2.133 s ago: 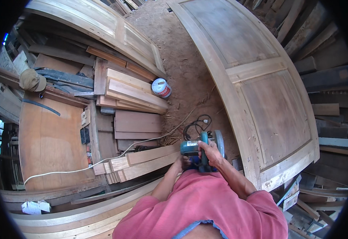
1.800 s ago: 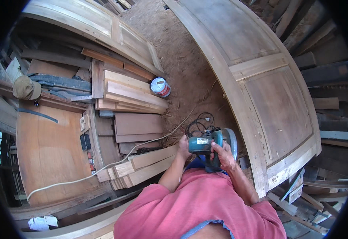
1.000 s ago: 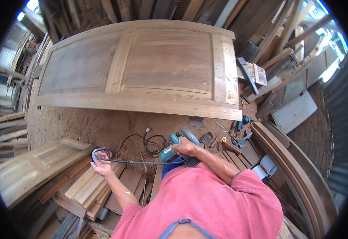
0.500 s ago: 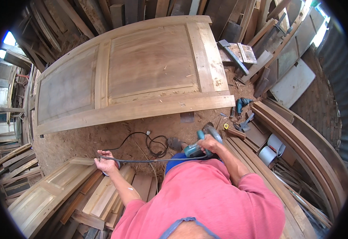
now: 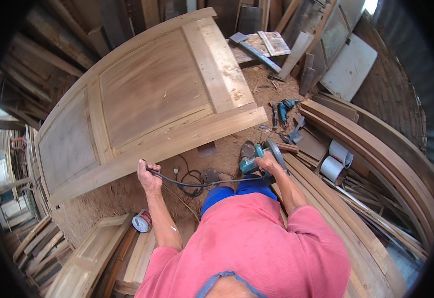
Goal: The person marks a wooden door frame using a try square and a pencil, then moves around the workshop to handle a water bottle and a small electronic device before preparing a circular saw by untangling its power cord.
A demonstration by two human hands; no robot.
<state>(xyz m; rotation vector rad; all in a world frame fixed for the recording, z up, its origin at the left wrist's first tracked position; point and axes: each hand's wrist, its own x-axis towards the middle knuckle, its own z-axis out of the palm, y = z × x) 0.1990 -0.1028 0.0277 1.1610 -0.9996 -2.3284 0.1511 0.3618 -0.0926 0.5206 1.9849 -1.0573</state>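
My right hand grips the handle of a teal circular saw with a rounded grey guard, held in front of my right thigh. My left hand is closed around the saw's black power cord, which runs across my lap between the two hands. More of the cord lies coiled on the ground by my feet. Just beyond my left hand is the near edge of a large panelled wooden door, lying flat and raised above the ground.
A teal drill, chisel-like tools and offcuts lie on the sawdust to the right. Long curved timbers run along my right side. A paint tin and a smaller panelled door are at lower left. Planks lean along the back.
My left hand has risen forward and right with the cord, toward the door's edge. The saw has moved slightly right and forward. The view has turned, so the door appears further left.
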